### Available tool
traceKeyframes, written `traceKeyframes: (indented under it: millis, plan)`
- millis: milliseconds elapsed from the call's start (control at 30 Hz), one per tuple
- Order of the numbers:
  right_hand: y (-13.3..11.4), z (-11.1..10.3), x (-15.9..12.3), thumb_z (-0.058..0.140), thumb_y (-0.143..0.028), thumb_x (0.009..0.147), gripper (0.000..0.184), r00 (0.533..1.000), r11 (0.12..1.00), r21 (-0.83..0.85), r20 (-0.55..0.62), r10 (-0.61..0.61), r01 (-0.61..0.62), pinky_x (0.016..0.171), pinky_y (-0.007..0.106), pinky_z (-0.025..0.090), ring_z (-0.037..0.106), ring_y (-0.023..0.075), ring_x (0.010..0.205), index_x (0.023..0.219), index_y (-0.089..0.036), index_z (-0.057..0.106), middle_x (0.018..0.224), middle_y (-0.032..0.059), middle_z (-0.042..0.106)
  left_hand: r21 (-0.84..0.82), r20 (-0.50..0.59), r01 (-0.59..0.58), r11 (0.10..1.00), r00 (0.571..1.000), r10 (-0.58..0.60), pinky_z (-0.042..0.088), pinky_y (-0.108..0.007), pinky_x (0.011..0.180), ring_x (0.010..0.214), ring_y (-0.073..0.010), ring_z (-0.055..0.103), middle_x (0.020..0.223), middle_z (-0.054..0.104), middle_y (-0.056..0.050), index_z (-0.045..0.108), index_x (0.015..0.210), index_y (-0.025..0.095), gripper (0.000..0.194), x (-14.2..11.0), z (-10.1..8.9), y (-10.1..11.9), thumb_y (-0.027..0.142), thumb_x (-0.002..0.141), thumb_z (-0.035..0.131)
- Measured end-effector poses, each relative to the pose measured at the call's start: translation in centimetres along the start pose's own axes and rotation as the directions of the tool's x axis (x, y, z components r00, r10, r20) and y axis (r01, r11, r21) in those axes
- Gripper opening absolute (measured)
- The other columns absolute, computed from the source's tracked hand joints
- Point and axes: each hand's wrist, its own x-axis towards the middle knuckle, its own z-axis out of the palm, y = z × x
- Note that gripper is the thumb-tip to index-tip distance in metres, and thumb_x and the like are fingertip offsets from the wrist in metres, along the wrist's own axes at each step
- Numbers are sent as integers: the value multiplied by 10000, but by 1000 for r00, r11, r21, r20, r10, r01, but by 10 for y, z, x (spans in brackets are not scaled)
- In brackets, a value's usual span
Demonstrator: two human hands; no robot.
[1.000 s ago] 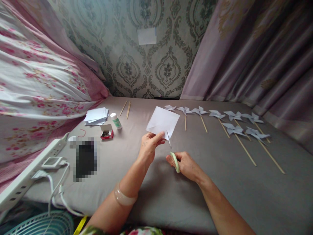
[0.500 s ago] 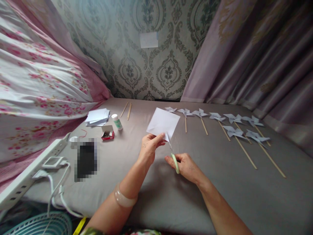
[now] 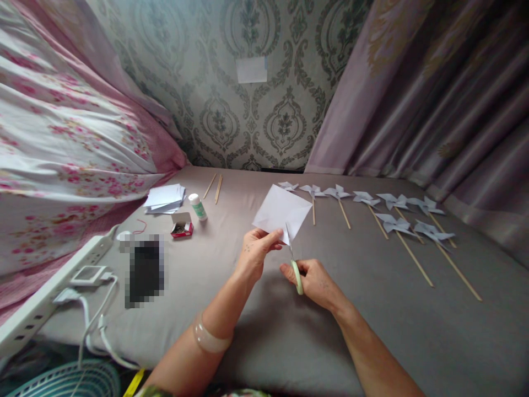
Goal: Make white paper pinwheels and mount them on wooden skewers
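Between thumb and fingers, my left hand (image 3: 261, 248) pinches a white square sheet of paper (image 3: 281, 208) by its near edge, held above the grey cloth. My right hand (image 3: 316, 281) is closed round the pale green handles of a pair of scissors (image 3: 296, 277). The blades reach up to the paper's near corner, just right of my left thumb, and overlap it. Several white paper pinwheels (image 3: 397, 223) on wooden sticks lie to the right. One pinwheel head (image 3: 288, 186) is partly hidden behind the sheet.
At the left are a stack of paper (image 3: 165, 197), a glue bottle (image 3: 197, 207), a small red box (image 3: 182, 228) of small dark pieces and several wooden sticks (image 3: 219, 189). A white power strip (image 3: 45, 300) with cables runs along the left edge, near a blurred dark object (image 3: 145, 271).
The paper has turned slightly and shifted a little to the right with my left hand. My right hand and the scissors have barely moved.
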Motion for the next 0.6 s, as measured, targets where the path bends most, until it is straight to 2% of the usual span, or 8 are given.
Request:
traceKeyframes:
  millis: [133, 600]
  plan:
    - [0, -1, 0, 545, -609, 764, 505, 1000, 1000, -21, -30, -9, 9, 490, 253, 211, 276, 89, 540, 520, -191, 405, 540, -45, 300, 6, 26, 24, 1000, 999, -25, 462, -221, 539, 549, -113, 603, 630, 677, -42, 693, 649, 122, 249, -3, 3, -1, 311, 553, 825]
    - [-2, -2, 0, 522, -581, 790, 489, 999, 998, -52, -47, -22, 19, 511, 261, 198, 276, 94, 559, 529, -187, 399, 563, -41, 276, -24, 12, 27, 999, 1000, -27, 464, -213, 525, 520, -103, 588, 580, 647, -27, 675, 618, 117, 246, -1, 2, -1, 292, 547, 832]
